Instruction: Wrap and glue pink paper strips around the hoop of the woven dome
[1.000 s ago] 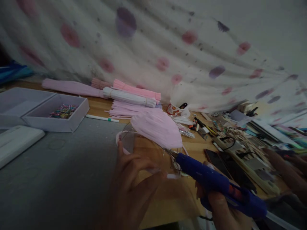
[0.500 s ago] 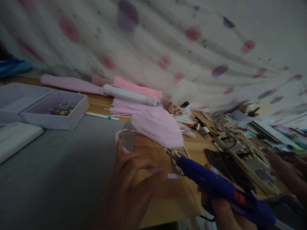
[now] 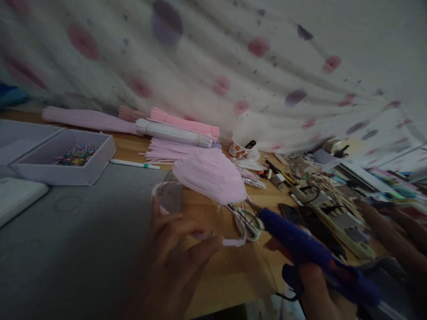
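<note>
A rounded wire frame (image 3: 234, 242), its rim wrapped in pale pink, carries a panel of pale pink pipe cleaners (image 3: 210, 175) laid side by side. My left hand (image 3: 180, 249) pinches the near part of its rim between thumb and fingers, and its index finger reaches up along the left side. A blue hot glue gun (image 3: 300, 249) is in my right hand (image 3: 313, 284), fingers wrapped round the handle. Its nozzle points at the right side of the frame, with a small gap that I cannot judge exactly. Scissors (image 3: 255, 229) with pale green handles lie behind the frame.
Bundled pipe cleaners (image 3: 180, 132) lie along the curtain. At left stands an open box (image 3: 96, 164) of coloured beads or pins, near a white marker (image 3: 133, 164). A paper cup (image 3: 237, 150), phones (image 3: 307, 222) and a power strip (image 3: 347, 235) sit right. Another person's arm (image 3: 383, 231) enters at right.
My right hand has drawn the glue gun's nozzle back to the right from the frame's lower edge, uncovering the scissors. My left hand keeps its pinch. The whole view has shifted slightly.
</note>
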`<state>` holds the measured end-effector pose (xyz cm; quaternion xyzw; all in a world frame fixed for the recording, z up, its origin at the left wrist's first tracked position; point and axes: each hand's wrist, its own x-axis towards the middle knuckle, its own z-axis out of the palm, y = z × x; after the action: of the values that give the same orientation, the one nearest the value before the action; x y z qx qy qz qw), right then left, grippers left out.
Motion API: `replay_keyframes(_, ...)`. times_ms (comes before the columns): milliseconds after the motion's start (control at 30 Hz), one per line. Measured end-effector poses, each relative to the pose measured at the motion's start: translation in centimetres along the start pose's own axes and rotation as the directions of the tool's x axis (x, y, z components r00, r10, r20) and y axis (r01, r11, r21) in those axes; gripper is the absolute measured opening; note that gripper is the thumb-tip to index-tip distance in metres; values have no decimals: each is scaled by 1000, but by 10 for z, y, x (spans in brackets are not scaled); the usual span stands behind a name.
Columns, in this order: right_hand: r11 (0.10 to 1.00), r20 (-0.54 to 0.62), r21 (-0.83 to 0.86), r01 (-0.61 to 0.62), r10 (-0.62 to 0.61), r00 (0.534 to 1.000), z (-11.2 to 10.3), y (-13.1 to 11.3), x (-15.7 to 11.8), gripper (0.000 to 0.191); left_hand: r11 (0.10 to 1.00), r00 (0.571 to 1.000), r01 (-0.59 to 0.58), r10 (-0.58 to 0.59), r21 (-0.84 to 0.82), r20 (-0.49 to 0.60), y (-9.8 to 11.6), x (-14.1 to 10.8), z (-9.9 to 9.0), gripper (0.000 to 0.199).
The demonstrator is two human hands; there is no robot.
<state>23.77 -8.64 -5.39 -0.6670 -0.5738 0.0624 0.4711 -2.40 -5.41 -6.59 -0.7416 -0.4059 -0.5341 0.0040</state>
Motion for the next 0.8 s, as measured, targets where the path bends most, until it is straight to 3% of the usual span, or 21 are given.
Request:
replay_keyframes(67,985,-119,-58,-165,157,980,4,9,20,48,999,1000,-28,27,20,15,-1,0,-1,25)
replay_keyframes(100,969,-114,-90,-232,221,968,7,15,32,49,998,999,-44,43,35,28,-2,-1,-2,26)
replay_keyframes(233,917,-91,-328,-228,209,974,22,48,75,61,996,997,-65,62,65,46,-5,-3,-4,29)
replay_keyframes(400,867,-51,-413,-278,283,958,26,74,84,60,996,998,-57,55,69,29,-5,-4,-5,25)
replay_keyframes(600,897,124,-371,-239,303,945,-5,81,68,48,993,996,-83,80,80,40,-4,-1,-1,24)
replay_keyframes(700,880,59,-369,-298,342,938,-33,78,55,41,991,993,-107,104,80,49,-4,2,1,22)
replay_keyframes(800,847,-99,-397,-352,342,934,-62,57,39,40,989,991,-129,126,71,46,-4,4,3,22)
